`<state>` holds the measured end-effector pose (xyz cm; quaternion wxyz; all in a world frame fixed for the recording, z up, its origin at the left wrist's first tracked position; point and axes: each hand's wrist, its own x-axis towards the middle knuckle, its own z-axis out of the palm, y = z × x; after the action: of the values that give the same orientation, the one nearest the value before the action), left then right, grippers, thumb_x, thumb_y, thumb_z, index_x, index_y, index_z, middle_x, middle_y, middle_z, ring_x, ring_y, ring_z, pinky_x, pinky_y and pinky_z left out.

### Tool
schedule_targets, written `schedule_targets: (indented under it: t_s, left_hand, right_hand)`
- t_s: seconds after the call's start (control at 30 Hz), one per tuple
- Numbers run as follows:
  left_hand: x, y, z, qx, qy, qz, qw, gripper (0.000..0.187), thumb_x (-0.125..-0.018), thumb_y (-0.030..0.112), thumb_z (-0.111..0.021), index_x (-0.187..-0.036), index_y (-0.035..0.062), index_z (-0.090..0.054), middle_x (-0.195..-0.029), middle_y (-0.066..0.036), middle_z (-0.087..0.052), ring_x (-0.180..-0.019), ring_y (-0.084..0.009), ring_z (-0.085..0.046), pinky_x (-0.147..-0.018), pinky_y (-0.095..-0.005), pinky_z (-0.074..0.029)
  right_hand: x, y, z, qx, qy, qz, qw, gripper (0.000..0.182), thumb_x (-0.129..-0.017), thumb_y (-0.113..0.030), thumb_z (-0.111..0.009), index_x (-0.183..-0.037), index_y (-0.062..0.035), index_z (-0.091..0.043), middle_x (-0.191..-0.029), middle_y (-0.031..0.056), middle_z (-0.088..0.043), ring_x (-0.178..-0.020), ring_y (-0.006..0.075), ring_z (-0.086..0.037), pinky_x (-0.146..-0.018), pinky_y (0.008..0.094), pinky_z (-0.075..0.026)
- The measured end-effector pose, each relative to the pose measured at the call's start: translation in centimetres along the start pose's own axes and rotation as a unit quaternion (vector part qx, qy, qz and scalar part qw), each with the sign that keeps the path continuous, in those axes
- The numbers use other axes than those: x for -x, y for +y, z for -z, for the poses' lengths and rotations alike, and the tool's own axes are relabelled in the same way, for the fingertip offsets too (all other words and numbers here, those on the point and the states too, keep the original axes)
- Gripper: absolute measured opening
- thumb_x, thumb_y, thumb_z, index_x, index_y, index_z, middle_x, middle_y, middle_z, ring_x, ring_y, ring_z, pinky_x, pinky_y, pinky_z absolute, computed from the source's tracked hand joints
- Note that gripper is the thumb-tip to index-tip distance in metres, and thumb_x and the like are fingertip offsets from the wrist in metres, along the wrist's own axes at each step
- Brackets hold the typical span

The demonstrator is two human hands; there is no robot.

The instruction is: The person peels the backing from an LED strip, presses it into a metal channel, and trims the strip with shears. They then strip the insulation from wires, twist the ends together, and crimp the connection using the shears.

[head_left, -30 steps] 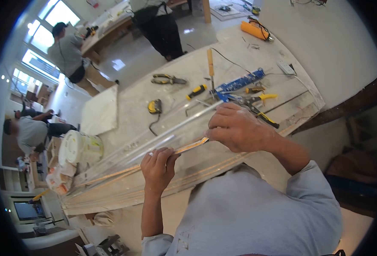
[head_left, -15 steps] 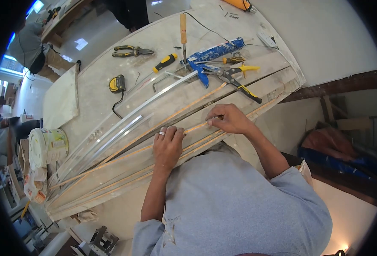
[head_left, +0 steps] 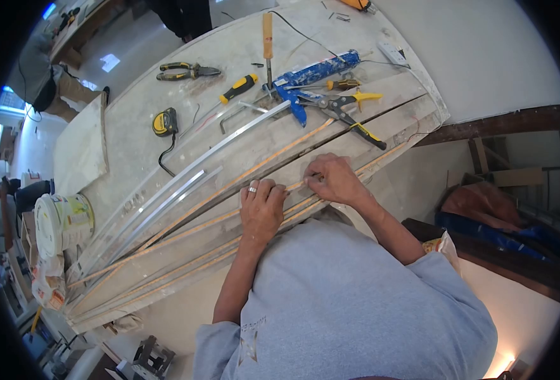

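A long thin orange strip (head_left: 197, 227) runs across the worn table, and both hands are on it near the table's front edge. My left hand (head_left: 262, 206), with a ring on one finger, has its fingers bent and pressed together over the strip. Just to the right, my right hand (head_left: 332, 177) pinches the same strip between thumb and fingertips. More orange strips (head_left: 185, 267) lie between the hands and the front edge. Beyond the hands lie another orange strip (head_left: 261, 166), a silver metal strip (head_left: 242, 131) and yellow-black snips (head_left: 337, 107).
Across the table (head_left: 128, 95) lie a blue caulking gun (head_left: 318, 69), a wooden-handled tool (head_left: 267, 38), pliers (head_left: 188, 71), a screwdriver (head_left: 239, 88) and a tape measure (head_left: 165, 122). A white bucket (head_left: 64, 223) stands at the left. Other people are in the background.
My left hand has moved right along the strip, closer to my right hand. The whole view has shifted slightly, with the table's objects now a little further left and up.
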<state>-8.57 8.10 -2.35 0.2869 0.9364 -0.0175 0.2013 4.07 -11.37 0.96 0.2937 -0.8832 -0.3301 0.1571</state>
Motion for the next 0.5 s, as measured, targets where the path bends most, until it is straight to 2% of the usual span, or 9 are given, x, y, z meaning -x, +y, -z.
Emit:
schedule_targets:
  t_s: [0.03,0.1,0.37,0.43,0.5]
  left_hand:
    - [0.0,-0.1,0.0,0.005,0.005,-0.006,1.000,0.016,-0.085,0.014,-0.079,-0.098,0.0132,-0.070,-0.098,-0.004,-0.062,-0.091,-0.0270,-0.060,-0.078,-0.0433,-0.043]
    - [0.0,-0.2,-0.1,0.004,0.005,-0.005,1.000,0.015,-0.086,0.014,-0.079,-0.098,0.0133,-0.070,-0.098,-0.004,-0.062,-0.090,-0.0270,-0.060,-0.078,-0.0431,-0.043]
    - [0.0,-0.3,-0.3,-0.011,0.001,-0.008,1.000,0.013,-0.087,0.016,-0.077,-0.097,0.0138,-0.069,-0.096,-0.004,-0.061,-0.089,-0.0269,-0.060,-0.078,-0.0428,-0.042]
    - [-0.1,-0.3,-0.4,-0.017,0.017,-0.009,1.000,0.009,-0.089,0.020,-0.075,-0.091,0.0154,-0.067,-0.092,-0.003,-0.060,-0.087,-0.0251,-0.060,-0.077,-0.0421,-0.042]
    - [-0.1,-0.3,-0.3,-0.022,0.011,-0.010,1.000,0.010,-0.089,0.021,-0.075,-0.091,0.0155,-0.067,-0.092,-0.003,-0.060,-0.088,-0.0252,-0.060,-0.077,-0.0422,-0.042]
  right_hand:
    - [-0.1,-0.2,-0.1,0.000,-0.002,0.000,1.000,0.015,-0.085,-0.023,-0.073,-0.089,-0.0089,-0.077,-0.090,0.0108,-0.073,-0.095,0.0319,-0.069,-0.086,0.0476,-0.051]
    - [-0.5,-0.7,-0.1,0.025,-0.025,-0.065,0.997,0.016,-0.081,-0.025,-0.070,-0.086,-0.0113,-0.076,-0.091,0.0095,-0.072,-0.101,0.0332,-0.068,-0.088,0.0544,-0.043]
    - [-1.3,-1.4,0.0,0.070,-0.056,-0.087,0.992,0.017,-0.080,-0.024,-0.069,-0.081,-0.0075,-0.072,-0.089,0.0102,-0.072,-0.096,0.0331,-0.069,-0.085,0.0536,-0.042]
    - [-1.3,-1.5,0.0,0.077,-0.061,-0.087,0.991,0.017,-0.080,-0.024,-0.069,-0.080,-0.0074,-0.072,-0.089,0.0101,-0.072,-0.096,0.0331,-0.069,-0.085,0.0535,-0.042]
    - [-1.2,-1.5,-0.2,0.096,-0.047,-0.083,0.991,0.018,-0.080,-0.025,-0.069,-0.079,-0.0076,-0.071,-0.089,0.0101,-0.073,-0.096,0.0338,-0.069,-0.085,0.0537,-0.044]
